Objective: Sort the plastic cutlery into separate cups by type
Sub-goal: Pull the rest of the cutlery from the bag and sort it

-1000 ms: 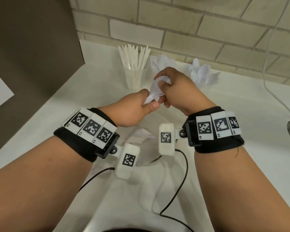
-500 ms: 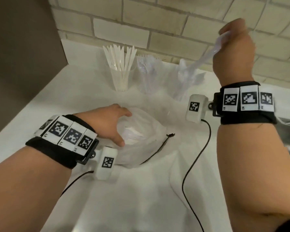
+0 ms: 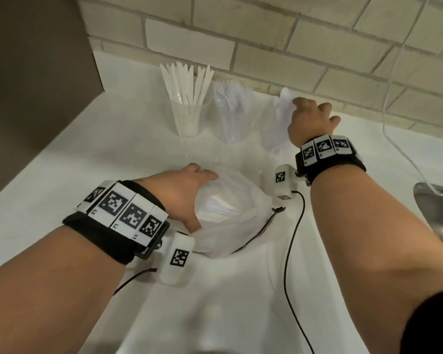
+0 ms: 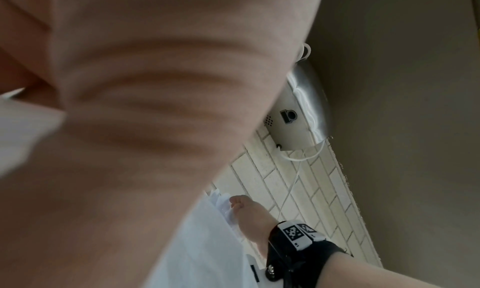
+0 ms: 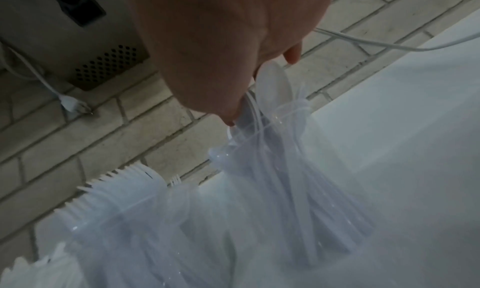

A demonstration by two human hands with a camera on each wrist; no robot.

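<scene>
Three clear cups stand along the brick wall: knives point(image 3: 187, 108) on the left, forks point(image 3: 231, 108) in the middle, spoons point(image 3: 279, 123) on the right. My right hand point(image 3: 310, 118) is on top of the spoon cup. Its thumb and fingers hold the spoon bowls point(image 5: 272, 81), and the handles reach down into the cup point(image 5: 285, 179). The forks point(image 5: 124, 181) stand just beside it. A soft plastic bag point(image 3: 243, 226) lies nearer me with white cutlery point(image 3: 218, 208) inside. My left hand point(image 3: 187, 195) cups the bag's left rim, with the thumb at the near edge and the fingers at the far edge.
A steel sink point(image 3: 435, 208) lies at the right edge of the white counter point(image 3: 228, 290). A white cable point(image 3: 391, 118) hangs down the wall behind my right hand. Black wrist-camera cables point(image 3: 289, 251) trail over the counter. A brown panel point(image 3: 36, 85) bounds the left side.
My right hand carried the spoons up and right, then lowered them into the right-hand cup. My left hand let go of the spoons and came down onto the bag's rim.
</scene>
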